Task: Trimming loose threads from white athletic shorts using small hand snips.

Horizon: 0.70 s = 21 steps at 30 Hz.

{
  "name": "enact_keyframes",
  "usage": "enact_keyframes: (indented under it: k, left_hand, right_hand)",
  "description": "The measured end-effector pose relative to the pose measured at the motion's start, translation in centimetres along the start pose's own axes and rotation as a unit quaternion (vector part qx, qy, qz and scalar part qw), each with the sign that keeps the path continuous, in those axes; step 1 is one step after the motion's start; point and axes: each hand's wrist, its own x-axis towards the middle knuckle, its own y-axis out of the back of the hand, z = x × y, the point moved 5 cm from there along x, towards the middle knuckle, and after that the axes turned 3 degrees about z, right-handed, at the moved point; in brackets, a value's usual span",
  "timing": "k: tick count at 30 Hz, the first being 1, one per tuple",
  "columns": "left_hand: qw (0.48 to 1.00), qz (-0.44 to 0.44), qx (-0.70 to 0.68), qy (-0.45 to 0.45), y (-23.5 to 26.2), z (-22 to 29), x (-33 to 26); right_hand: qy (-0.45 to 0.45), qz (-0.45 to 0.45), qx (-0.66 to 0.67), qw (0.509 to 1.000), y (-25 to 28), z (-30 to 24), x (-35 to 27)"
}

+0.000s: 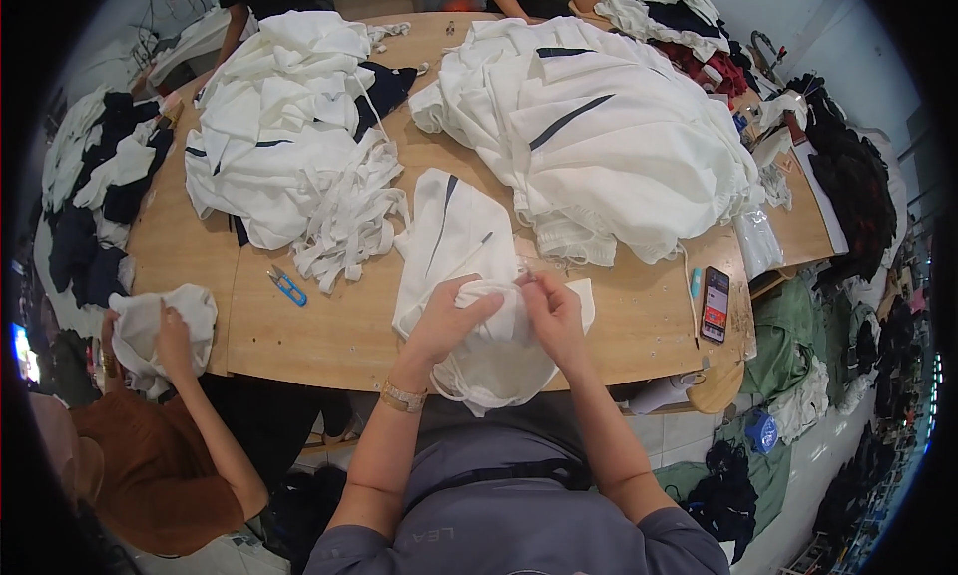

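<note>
A white garment (pixel 474 216) with a dark stripe lies on the table in front of me, its gathered edge drooping over the near rim. My left hand (pixel 454 316) is closed on a bunched fold of it, thumb on top. Beside it my right hand (pixel 552 318) pinches the same gathered edge with thumb and fingertips. Whether a cord is between those fingertips is too small to tell. A thin white cord (pixel 459 259) lies across the fabric just above my left hand. The cloth under both palms is hidden.
A large pile of white garments (pixel 639 166) covers the table's far right. At the far left is another pile (pixel 289 86), with white cords (pixel 349 216) heaped before it. Blue thread snips (pixel 287 286) and a phone (pixel 715 304) lie nearby. A co-worker (pixel 165 445) handles white cloth at left.
</note>
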Motion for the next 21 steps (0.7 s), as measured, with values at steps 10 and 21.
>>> enact_keyframes:
  k: [10,21]
  left_hand:
    - [1.0,0.018,0.011,-0.015,0.6,0.3,-0.2]
    - [0.995,0.017,0.094,-0.03,0.2,1.1,-0.5]
  right_hand:
    - [0.17,-0.028,-0.318,0.932,2.2,-2.8,0.0]
    - [0.256,-0.065,-0.397,0.879,1.7,-4.5,0.1]
